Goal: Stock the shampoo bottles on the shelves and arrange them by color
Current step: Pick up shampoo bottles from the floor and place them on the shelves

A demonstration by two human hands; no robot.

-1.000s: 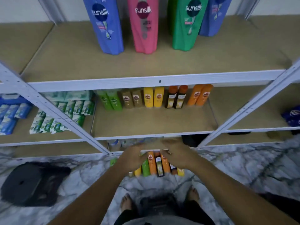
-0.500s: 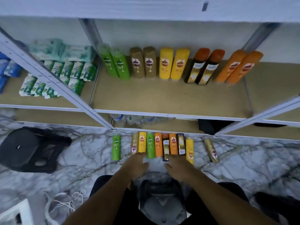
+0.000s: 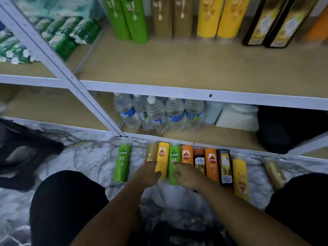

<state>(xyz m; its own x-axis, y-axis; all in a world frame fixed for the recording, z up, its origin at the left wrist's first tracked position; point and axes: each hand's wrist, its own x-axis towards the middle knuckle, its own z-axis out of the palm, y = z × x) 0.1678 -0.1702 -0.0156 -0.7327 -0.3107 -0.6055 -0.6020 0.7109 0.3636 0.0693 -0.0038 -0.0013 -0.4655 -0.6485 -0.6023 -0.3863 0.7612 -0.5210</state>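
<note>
A row of shampoo bottles lies on the marble floor (image 3: pixel 85 162) below the shelf's front edge (image 3: pixel 177 92): green (image 3: pixel 122 162) apart at the left, then gold (image 3: pixel 150 153), yellow (image 3: pixel 162 157), green (image 3: pixel 174 155), orange (image 3: pixel 186 154), a dark one (image 3: pixel 199 160), orange (image 3: pixel 212 162), a black box (image 3: pixel 225 166), yellow (image 3: pixel 240 176) and gold (image 3: pixel 274 173). My left hand (image 3: pixel 147 174) covers the gold bottle's near end, thumb against the yellow one; its fingers are hidden. My right hand (image 3: pixel 189 175) lies on the second green bottle and the first orange one. The shelf above holds pairs: green (image 3: pixel 127 20), brown (image 3: pixel 170 16), yellow (image 3: pixel 220 16), black-gold (image 3: pixel 275 23).
Several water bottles (image 3: pixel 156 114) and white packs (image 3: pixel 237 118) stand on the bottom shelf. Green packets (image 3: pixel 58 32) fill the left bay behind a slanted white post (image 3: pixel 71 75). A black stool (image 3: pixel 21 153) sits at left, a black bag (image 3: pixel 291 128) at right. My knees flank the row.
The view has dropped and come closer to the floor row. Both hands have reached forward from just short of the bottles onto their near ends.
</note>
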